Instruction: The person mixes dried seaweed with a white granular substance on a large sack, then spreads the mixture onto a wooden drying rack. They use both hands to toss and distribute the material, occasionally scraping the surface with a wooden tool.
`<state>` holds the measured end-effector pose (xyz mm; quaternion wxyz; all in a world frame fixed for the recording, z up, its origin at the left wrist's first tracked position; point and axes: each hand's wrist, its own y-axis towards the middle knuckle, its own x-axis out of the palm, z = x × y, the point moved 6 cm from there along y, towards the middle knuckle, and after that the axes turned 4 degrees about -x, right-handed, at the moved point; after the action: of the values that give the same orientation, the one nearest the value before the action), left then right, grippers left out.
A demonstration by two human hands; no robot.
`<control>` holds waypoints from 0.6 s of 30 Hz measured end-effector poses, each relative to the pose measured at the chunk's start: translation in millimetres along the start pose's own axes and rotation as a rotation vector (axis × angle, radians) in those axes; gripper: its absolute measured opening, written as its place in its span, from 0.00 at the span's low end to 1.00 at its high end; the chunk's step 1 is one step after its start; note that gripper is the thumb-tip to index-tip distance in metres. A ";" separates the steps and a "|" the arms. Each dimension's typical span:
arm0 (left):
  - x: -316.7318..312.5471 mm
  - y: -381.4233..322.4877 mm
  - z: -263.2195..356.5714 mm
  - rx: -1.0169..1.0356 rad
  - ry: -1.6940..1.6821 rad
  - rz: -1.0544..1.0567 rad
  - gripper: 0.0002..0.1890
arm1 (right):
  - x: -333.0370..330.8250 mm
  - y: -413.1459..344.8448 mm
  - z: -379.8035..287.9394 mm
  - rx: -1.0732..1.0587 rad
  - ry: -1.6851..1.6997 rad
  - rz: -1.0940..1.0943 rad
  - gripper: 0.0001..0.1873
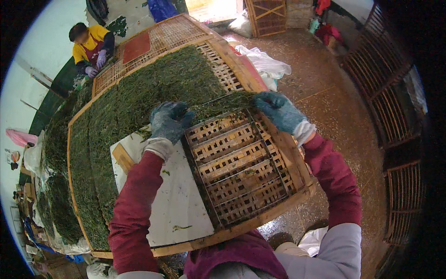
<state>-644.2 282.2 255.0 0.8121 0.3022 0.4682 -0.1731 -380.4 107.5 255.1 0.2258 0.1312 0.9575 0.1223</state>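
A long bundle of dark green, seaweed-like strands (223, 106) stretches between my two gloved hands. My left hand (170, 120), in a blue-grey work glove, grips its left end, and my right hand (278, 110) holds the right end near the tray's edge. The bundle lies across the far end of a metal divider frame (240, 153) with several bars. Beneath that frame shows the woven bamboo tray (289, 171) with its wooden rim. Under my left forearm rests a white board (174, 202) with a wooden strip (122, 157) fixed to it. Loose strands lie on the board.
Flat mats of the same strands (163, 75) cover the tray's left and far parts. Beyond stands another woven tray (177, 29) with a red board (136, 47), where a person (89, 48) in gloves works. Heaped strands (62, 205) lie at left; slatted racks (379, 80) stand at right.
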 end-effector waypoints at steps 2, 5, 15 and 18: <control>0.0 1.5 10.4 0.019 -0.112 -0.013 0.11 | 27.6 22.9 -9.2 -0.108 -0.169 -0.075 0.15; 21.3 3.1 32.7 0.251 0.207 -0.178 0.06 | 89.7 56.0 -33.2 -0.378 -0.323 -0.141 0.18; 9.7 17.6 9.9 -0.107 -0.271 -0.245 0.11 | 79.4 86.9 3.1 -0.145 -0.260 -0.367 0.10; 21.0 14.2 23.3 0.069 -0.062 -0.172 0.09 | 91.5 91.0 4.0 -0.087 -0.273 -0.426 0.10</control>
<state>-610.4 277.8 250.3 0.7975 0.2832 0.4607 -0.2674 -439.8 221.3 241.7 0.3790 -0.0681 0.9180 0.0943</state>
